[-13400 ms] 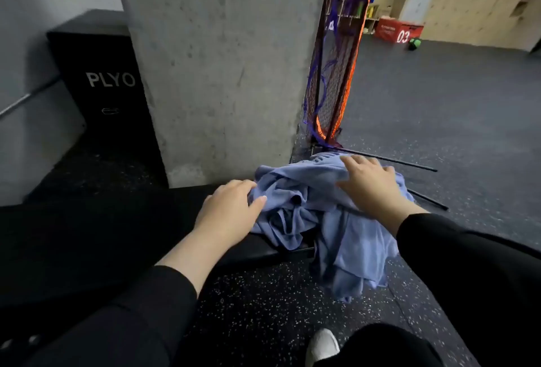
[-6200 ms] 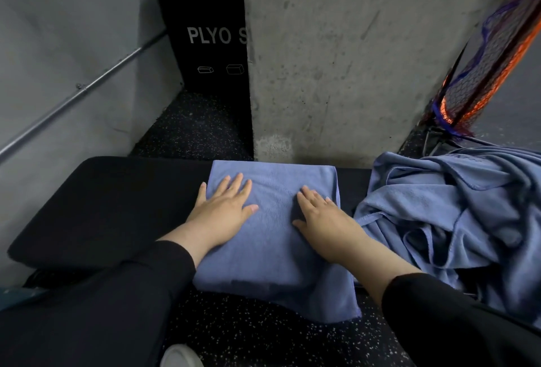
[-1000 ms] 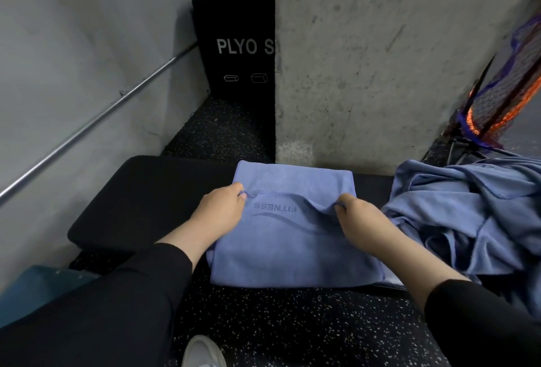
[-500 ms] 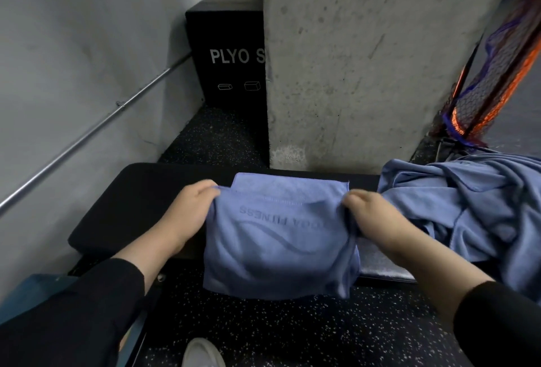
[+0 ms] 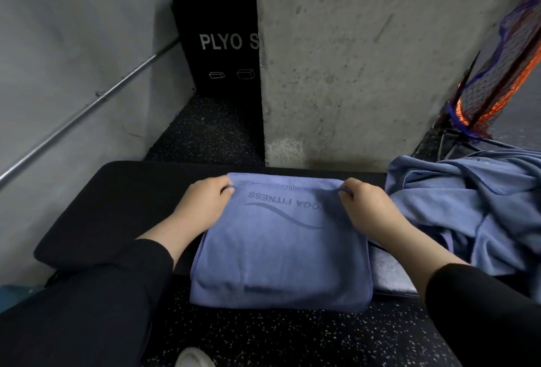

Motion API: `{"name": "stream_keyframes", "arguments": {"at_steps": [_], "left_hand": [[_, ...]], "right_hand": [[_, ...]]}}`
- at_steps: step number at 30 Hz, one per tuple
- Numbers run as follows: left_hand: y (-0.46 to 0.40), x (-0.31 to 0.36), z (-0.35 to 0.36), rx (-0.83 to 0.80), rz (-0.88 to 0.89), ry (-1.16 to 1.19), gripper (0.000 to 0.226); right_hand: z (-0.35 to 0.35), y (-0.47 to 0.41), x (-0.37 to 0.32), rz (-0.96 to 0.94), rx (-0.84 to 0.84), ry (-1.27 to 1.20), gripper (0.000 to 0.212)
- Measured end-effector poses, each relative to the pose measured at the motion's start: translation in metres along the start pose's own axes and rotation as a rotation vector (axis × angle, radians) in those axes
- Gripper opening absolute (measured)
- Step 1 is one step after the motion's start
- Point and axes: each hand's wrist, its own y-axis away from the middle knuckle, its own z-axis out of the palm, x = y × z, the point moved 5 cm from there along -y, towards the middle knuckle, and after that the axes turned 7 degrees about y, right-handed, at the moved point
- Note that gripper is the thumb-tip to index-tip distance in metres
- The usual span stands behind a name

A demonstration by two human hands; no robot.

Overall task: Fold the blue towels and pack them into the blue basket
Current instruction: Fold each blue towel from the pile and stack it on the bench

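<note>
A folded blue towel (image 5: 281, 252) printed with a fitness logo lies on the black padded bench (image 5: 117, 208), its near edge hanging over the bench front. My left hand (image 5: 202, 205) pinches its far left corner. My right hand (image 5: 369, 205) pinches its far right corner. A heap of unfolded blue towels (image 5: 474, 208) lies on the bench to the right. A sliver of blue (image 5: 13, 293) shows at the lower left edge; I cannot tell if it is the basket.
A concrete pillar (image 5: 366, 59) rises right behind the bench. A black plyo box (image 5: 216, 39) stands behind it on the left, beside a grey wall with a metal rail (image 5: 87, 109). A folded orange and blue net (image 5: 494, 82) leans at the right. Speckled rubber floor lies below.
Both hands carried the towel's near edge up and over to the far edge, laying the fold flat. The towel now lies doubled on the bench, logo side up.
</note>
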Motion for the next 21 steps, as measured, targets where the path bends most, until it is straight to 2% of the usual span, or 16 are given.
{"name": "stream_keyframes", "arguments": {"at_steps": [6,14,17,21], "left_hand": [[-0.02,-0.004,-0.006,0.095,-0.022,-0.019,0.023],[-0.045,-0.007,0.002,0.171,-0.069,-0.162,0.022],[-0.045,0.001,0.01,0.165,-0.014,-0.192,0.014],[-0.045,0.002,0.024,0.155,0.171,-0.386,0.037]], "right_hand": [[-0.002,-0.017,0.008,0.049,0.061,0.053,0.023],[-0.001,-0.04,0.012,0.063,0.081,0.127,0.021],[0.006,-0.04,0.007,0.023,0.093,0.152,0.017],[0.015,-0.035,0.003,-0.039,0.026,0.385,0.03]]}}
